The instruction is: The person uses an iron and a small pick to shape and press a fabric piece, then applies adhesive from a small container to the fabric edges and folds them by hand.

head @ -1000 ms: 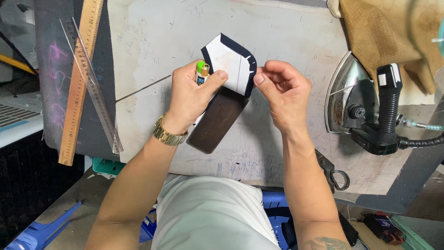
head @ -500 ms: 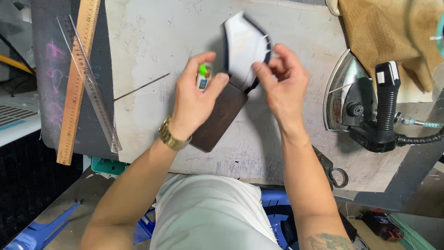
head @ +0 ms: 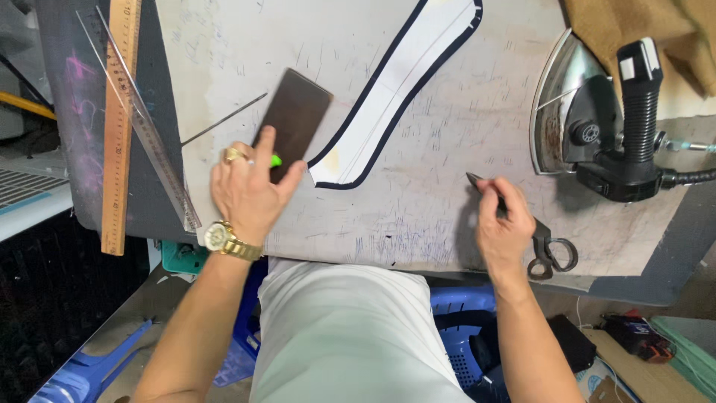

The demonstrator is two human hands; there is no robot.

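Scissors (head: 538, 237), one pair, under right hand (head: 501, 227); left hand (head: 250, 190) on one dark block (head: 293, 123).

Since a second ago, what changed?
Both hands let go of the white fabric piece, which now lies unfolded on the table. The left hand presses the dark block, a green marker under it. The right hand went right to the scissors. Iron and rulers stayed.

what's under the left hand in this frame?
The left hand presses on the near end of a dark brown rectangular piece. A bright green object peeks out by the thumb; the hand covers most of it, so I cannot identify it.
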